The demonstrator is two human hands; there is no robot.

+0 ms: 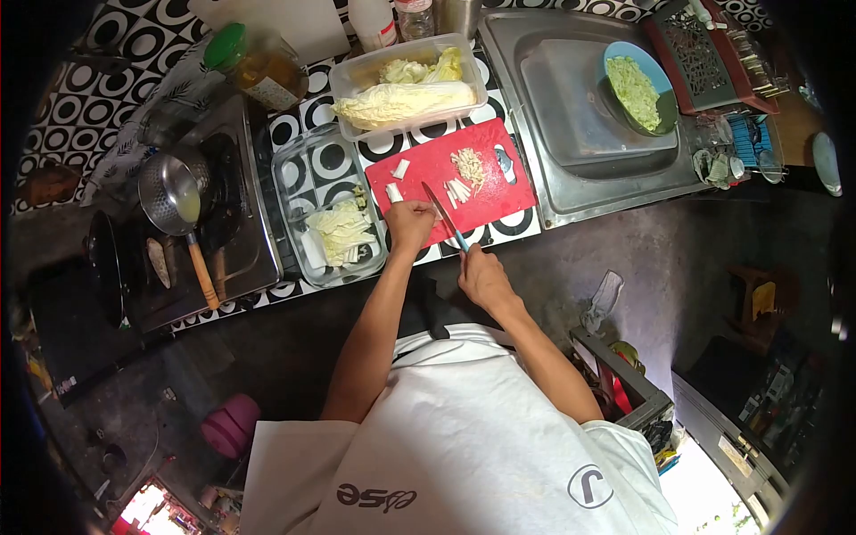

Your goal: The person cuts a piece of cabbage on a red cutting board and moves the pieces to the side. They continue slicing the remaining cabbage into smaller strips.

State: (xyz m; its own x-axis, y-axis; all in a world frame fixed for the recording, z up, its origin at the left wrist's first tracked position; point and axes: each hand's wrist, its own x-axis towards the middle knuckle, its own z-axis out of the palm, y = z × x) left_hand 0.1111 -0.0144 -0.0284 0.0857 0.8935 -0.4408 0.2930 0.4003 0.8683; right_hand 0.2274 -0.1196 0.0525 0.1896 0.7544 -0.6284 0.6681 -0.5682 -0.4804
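Two hands were at work over the red board (504, 203). The right hand (486, 281) was closed around the handle of the knife (440, 207), its blade over the board and its tip toward the far side. The left hand (410, 225) lay just beside the blade, fingers bent down. A pale bit showed at its fingertips; whether it was pinched or merely pressed could not be told.

Also on the board were two white chunks (401, 168), one of them just beyond the left hand. To the right of the blade lay strips (457, 192), with a diced heap (468, 169) next to them.

Left of the board, a glass dish (316, 178) held leaves (341, 234). Beyond it stood a tub (419, 122) of cabbage (406, 102). A bowl (658, 73) of green shreds (631, 94) stood over the sink (615, 189).

The step in hand was judged to be cutting white stalk small. The next move called for a steady piece under the left hand, fingertips tucked clear of the edge, and a controlled downward stroke.
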